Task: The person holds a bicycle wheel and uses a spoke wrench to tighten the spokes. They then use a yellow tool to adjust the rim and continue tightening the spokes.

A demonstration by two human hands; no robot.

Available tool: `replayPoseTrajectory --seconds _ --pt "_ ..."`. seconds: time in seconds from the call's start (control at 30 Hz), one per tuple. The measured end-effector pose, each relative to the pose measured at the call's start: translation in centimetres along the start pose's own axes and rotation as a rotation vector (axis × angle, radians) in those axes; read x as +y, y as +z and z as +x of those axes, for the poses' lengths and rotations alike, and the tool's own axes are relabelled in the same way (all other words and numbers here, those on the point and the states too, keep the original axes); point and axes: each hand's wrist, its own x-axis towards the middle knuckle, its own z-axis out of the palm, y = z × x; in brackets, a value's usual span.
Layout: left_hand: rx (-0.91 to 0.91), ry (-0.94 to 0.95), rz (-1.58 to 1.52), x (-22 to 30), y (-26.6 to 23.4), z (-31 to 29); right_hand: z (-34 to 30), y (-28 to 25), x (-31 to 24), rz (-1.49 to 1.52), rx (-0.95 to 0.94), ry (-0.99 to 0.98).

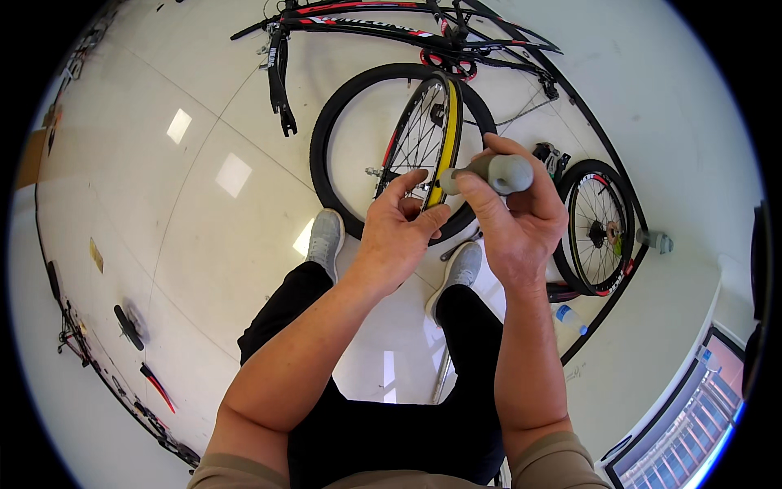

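Observation:
A bare spoked bicycle wheel [450,134] stands upright in front of me, with a yellow strip running round its rim. My left hand [395,242] pinches the near, lower part of that rim between thumb and fingers. In my right hand [525,232] is a grey cylinder-shaped tool [509,174] with a rounded end, gripped by thumb and curled fingers. Its narrower front points left at the yellow strip; whether it touches the rim cannot be told. A black tyre [320,143] lies on the floor around the wheel's foot.
A black and red bicycle frame [383,20] lies beyond the tyre. Another wheel with its tyre [599,228] leans by the right wall, near a plastic bottle [571,319]. My grey shoes [326,238] flank the tyre's near edge. A small black wheel-like part [129,326] is at left.

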Motion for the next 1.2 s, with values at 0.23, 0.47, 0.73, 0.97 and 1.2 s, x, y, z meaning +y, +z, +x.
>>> replayPoseTrajectory --seconds 0.23,0.47,0.73,0.97,1.2 --pt "0.01 -0.006 0.007 0.5 0.0 -0.2 -0.2 -0.2 -0.2 0.027 -0.019 -0.011" --pt "0.016 0.029 -0.021 -0.1 -0.2 0.1 -0.4 -0.8 0.0 0.031 -0.077 -0.085" --pt "-0.006 0.05 -0.04 -0.7 -0.5 0.3 -0.9 0.6 0.7 -0.095 -0.017 0.072" --pt "0.015 0.025 -0.029 -0.3 -0.2 0.2 -0.5 0.7 0.1 0.054 0.059 0.011" --pt "-0.007 0.031 -0.073 -0.2 -0.3 0.2 -0.5 0.4 0.0 -0.007 0.005 -0.024"
